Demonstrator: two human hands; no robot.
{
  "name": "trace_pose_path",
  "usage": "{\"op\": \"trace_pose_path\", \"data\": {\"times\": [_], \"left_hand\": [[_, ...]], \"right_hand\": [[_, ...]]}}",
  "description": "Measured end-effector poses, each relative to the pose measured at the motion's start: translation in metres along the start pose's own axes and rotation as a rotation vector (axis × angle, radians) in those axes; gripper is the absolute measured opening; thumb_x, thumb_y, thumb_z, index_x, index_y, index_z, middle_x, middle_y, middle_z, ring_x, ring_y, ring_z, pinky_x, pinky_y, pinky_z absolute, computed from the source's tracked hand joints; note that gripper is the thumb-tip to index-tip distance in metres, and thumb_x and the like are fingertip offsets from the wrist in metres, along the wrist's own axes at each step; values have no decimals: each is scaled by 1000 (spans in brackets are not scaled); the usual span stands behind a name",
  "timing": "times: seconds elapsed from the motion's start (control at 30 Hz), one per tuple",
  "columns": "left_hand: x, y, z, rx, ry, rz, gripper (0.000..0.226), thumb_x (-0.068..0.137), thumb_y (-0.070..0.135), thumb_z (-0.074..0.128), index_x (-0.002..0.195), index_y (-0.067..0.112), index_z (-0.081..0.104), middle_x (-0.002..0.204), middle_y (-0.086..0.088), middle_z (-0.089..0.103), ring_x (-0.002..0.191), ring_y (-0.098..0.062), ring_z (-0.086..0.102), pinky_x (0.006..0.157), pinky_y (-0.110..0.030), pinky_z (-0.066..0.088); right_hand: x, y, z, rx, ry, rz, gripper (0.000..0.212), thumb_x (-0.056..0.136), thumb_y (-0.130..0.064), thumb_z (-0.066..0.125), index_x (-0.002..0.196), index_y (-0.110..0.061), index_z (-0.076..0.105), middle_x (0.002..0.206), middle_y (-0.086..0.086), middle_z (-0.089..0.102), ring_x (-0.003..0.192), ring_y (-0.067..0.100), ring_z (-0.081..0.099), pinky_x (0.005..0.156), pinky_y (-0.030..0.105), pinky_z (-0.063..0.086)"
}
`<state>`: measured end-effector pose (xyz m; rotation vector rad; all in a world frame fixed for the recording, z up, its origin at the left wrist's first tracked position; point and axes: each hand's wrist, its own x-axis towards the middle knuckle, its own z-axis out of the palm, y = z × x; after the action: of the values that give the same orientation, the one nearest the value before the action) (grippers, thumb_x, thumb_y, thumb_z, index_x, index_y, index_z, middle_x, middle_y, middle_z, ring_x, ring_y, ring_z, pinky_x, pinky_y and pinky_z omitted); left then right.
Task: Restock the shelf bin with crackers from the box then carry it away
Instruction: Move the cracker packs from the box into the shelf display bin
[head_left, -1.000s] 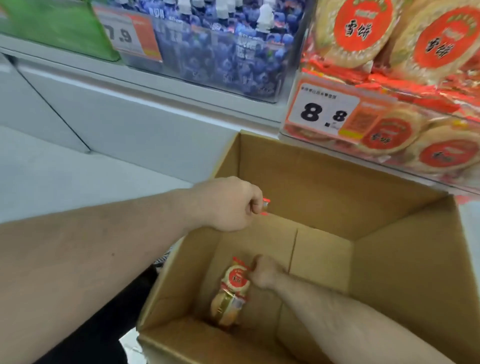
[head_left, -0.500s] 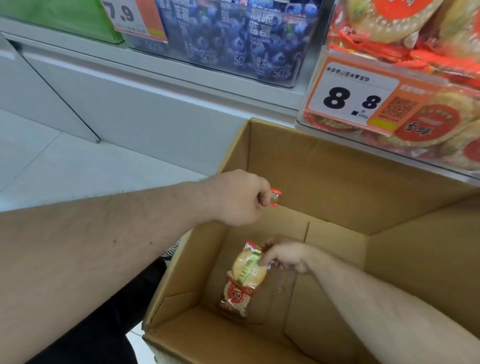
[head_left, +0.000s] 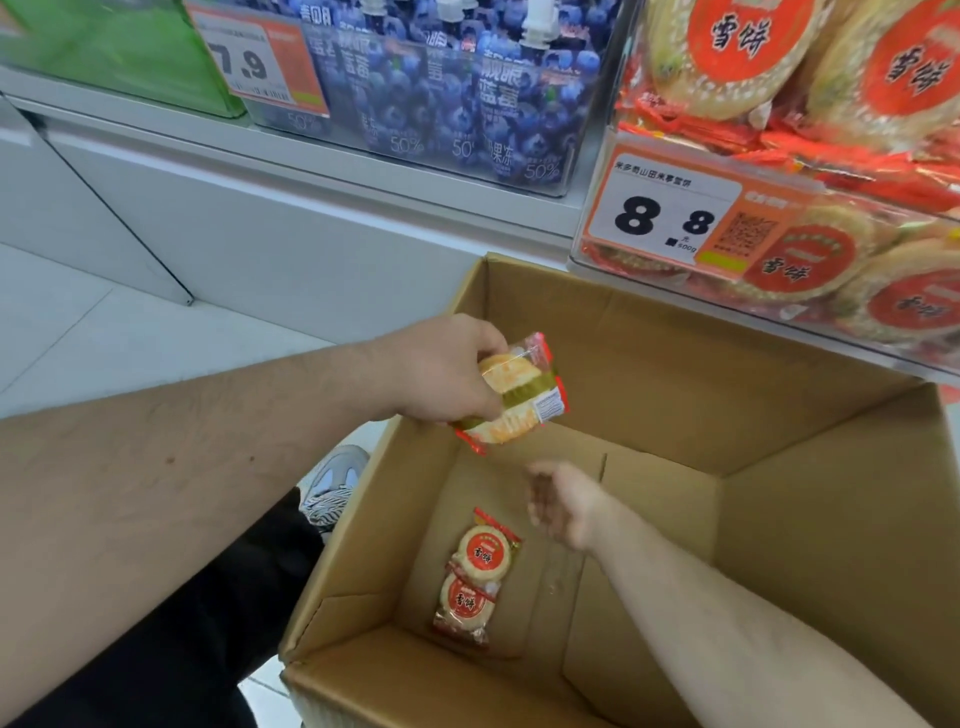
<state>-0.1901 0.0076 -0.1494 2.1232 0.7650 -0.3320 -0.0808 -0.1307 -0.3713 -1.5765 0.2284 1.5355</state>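
Head view of an open cardboard box (head_left: 810, 447) standing on a pale floor (head_left: 104, 343) below a shelf edge. The left hand (head_left: 441, 379), at about 9 o'clock from the middle of the box opening, grasps a cracker packet (head_left: 517, 397) from above, fingers and thumb curled round its upper side; the packet is tilted, its red crimped ends pointing toward 1 and 7 o'clock, and it hangs over the box's left wall, clear of the box floor. The right hand (head_left: 563, 506) reaches down inside the box from 4 o'clock, fingers loosely extended toward 10 o'clock and holding nothing; it is blurred, so finer finger posture cannot be told. A second cracker packet (head_left: 475, 579) lies flat on the box floor at roughly 7 o'clock from the right hand, near but apart from it, its two round red labels facing up. At 1 o'clock from the box, the clear shelf bin (head_left: 883, 332) holds many like packets and carries a price tag (head_left: 670, 213) reading 8.8. At 11 o'clock, a neighbouring bin holds blue pouches (head_left: 457, 98) behind a tag reading 7.9 (head_left: 260, 57). A grey shoe (head_left: 335, 480) and a black trouser leg (head_left: 171, 649) show just left of the box, at 8 o'clock
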Motion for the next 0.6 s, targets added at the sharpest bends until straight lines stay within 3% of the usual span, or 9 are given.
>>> {"op": "trace_pose_path", "data": {"times": [0.07,0.13,0.23,0.3,0.37,0.4,0.5,0.53,0.6], "left_hand": [[2,-1,-4,4,18,12,21,76,10,71,90,24,64,88,-3,68,81,-24,69,69,-47,60],[6,-1,-6,3,28,19,22,77,12,72,91,26,64,87,2,68,78,-17,68,70,-40,60],[10,0,-7,21,36,39,25,77,15,73,93,31,63,86,9,66,77,-8,65,66,-28,56],[14,1,-6,86,43,60,24,77,13,72,93,29,66,81,11,63,71,-4,61,59,-20,49],[15,1,-5,108,31,88,25,77,7,68,90,29,69,76,12,62,67,-1,59,58,-16,48],[16,1,-5,91,26,113,29,77,4,66,86,31,70,79,13,63,73,0,60,66,-19,52],[17,3,-6,82,87,203,38,80,1,67,78,39,70,105,18,52,120,-1,46,100,-25,41],[17,4,-7,58,105,223,38,81,-1,68,78,37,71,109,17,47,124,-1,40,100,-21,38],[15,4,-10,-98,73,248,43,80,-12,64,79,30,74,104,10,58,112,-12,57,88,-20,47]], "right_hand": [[19,32,10,-209,232,105,14,91,-20,53,80,-17,60,59,0,48,47,13,41,46,18,31],[24,51,22,-265,282,189,11,93,-21,57,97,-13,62,70,3,54,57,15,48,49,21,36],[38,74,35,-272,215,244,50,92,-28,65,132,-2,51,122,17,58,109,28,55,86,30,44],[48,82,39,-297,225,208,60,87,-25,71,135,3,48,135,18,54,122,30,53,92,31,43],[57,84,36,-353,221,174,61,83,-20,76,133,4,52,133,18,57,119,29,56,89,30,46],[57,82,33,-370,215,161,59,82,-18,77,131,4,53,132,17,58,118,28,57,90,30,47],[50,70,17,-384,261,114,53,75,-17,82,122,-1,61,119,13,66,104,24,64,86,29,53],[44,63,11,-392,272,95,51,74,-18,83,118,-1,64,114,12,69,94,23,67,78,28,56],[32,47,-4,-412,275,39,41,77,-17,80,112,-3,65,109,12,70,84,21,65,60,24,53]]}}
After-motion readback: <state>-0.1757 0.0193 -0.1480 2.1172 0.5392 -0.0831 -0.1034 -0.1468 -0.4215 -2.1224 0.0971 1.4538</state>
